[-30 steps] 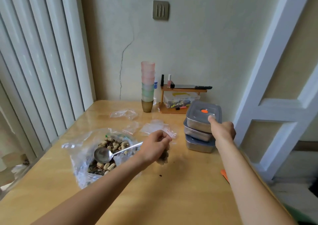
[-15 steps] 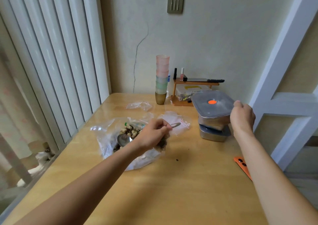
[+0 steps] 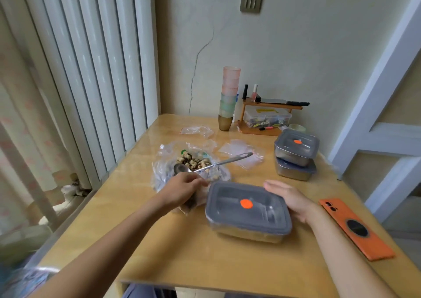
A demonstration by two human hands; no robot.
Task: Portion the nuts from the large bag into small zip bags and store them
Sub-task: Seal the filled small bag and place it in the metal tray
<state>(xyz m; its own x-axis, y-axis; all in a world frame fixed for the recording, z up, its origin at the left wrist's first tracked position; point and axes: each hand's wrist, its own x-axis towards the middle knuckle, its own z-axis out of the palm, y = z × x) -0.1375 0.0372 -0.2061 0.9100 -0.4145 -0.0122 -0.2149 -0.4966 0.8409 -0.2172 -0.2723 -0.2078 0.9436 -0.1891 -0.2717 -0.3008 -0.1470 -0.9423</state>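
Observation:
The large clear bag of nuts (image 3: 193, 161) lies open in the middle of the wooden table (image 3: 227, 263), with a metal spoon (image 3: 216, 163) lying across it. My left hand (image 3: 182, 189) sits just in front of it, and its curled fingers grip a small zip bag of nuts (image 3: 193, 203) that is mostly hidden under the hand. A steel container with a grey lid and an orange dot (image 3: 247, 209) stands near me. My right hand (image 3: 291, 198) rests flat against its right side with straight fingers. Empty zip bags (image 3: 241, 153) lie beyond.
Two more lidded containers (image 3: 296, 154) are stacked at the right. An orange phone (image 3: 355, 227) lies near the table's right edge. A stack of cups (image 3: 229, 97) and a small wooden shelf (image 3: 271, 115) stand at the back wall. Another empty bag (image 3: 197, 130) lies behind.
My right hand lifted the top container off the stack and brought it down onto the table in front of me. The left hand kept the small bag; the spoon now lies on the large bag.

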